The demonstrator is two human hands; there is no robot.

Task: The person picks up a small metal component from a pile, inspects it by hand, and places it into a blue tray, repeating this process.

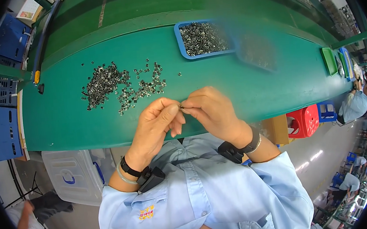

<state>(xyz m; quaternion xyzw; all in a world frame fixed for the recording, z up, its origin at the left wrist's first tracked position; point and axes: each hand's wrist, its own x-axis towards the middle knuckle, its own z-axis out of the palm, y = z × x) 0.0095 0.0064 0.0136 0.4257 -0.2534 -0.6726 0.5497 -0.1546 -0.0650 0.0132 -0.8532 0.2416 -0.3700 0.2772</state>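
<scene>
My left hand point(157, 119) and my right hand point(211, 112) meet over the front part of the green table point(277, 89). Between their pinched fingertips is a small, dark, shiny metal piece point(181, 107), mostly covered by the fingers. Beyond my left hand lies a dense heap of small black-and-silver metal pieces point(104, 83). A looser scatter of similar pieces point(146, 87) spreads to its right, nearer my fingers. One single piece point(179, 74) lies apart from them.
A blue tray point(182, 44) full of small metal pieces stands at the back; a blurred patch covers its right side. A yellow-ended tool point(37, 77) lies far left. Below the table are a clear lidded box point(71, 176) and a red stool point(304, 121). A person point(355, 104) sits far right.
</scene>
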